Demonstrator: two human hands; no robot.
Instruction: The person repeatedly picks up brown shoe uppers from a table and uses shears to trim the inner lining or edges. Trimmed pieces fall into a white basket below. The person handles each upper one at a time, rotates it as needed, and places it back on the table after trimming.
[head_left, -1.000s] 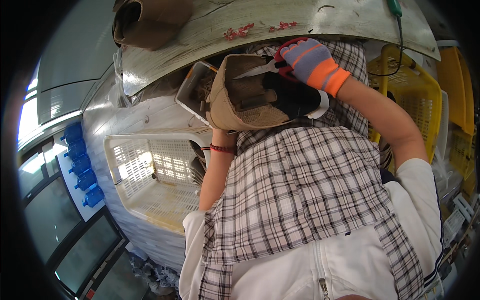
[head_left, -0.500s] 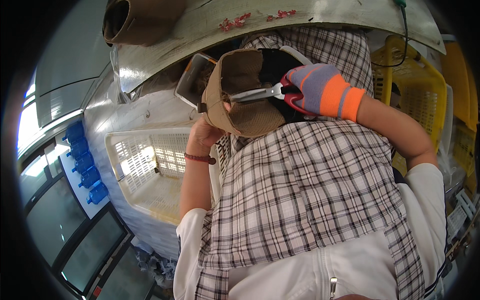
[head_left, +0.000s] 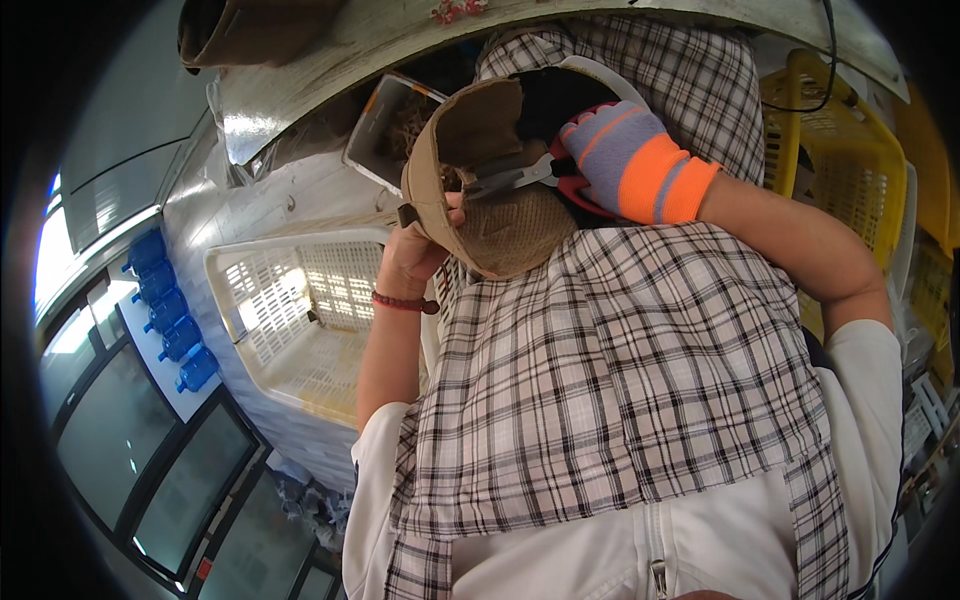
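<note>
A tan fabric cap (head_left: 430, 165) with a dark inside at its right rests on my lap, its hollow side showing. My bare left hand (head_left: 415, 252) grips the cap's left edge, thumb inside and the other fingers mostly hidden beneath. On my right hand (head_left: 632, 165) is a grey and orange knit glove. That hand is closed round the red handles of scissors (head_left: 538, 174). Their metal blades reach into the cap toward my left thumb, and the tips lie near loose threads at the inner edge.
Ahead is a worn table (head_left: 400, 50) with more brown caps (head_left: 250, 30) at its left. Below it stands a small bin (head_left: 375, 135) of tan scraps. A white basket (head_left: 290, 390) is on the left, a yellow basket (head_left: 885, 190) on the right. Blue water jugs (head_left: 165, 298) line the far left.
My view has shifted a little, so the table sits higher. The scissor blades have spread slightly inside the cap. Both hands keep their holds.
</note>
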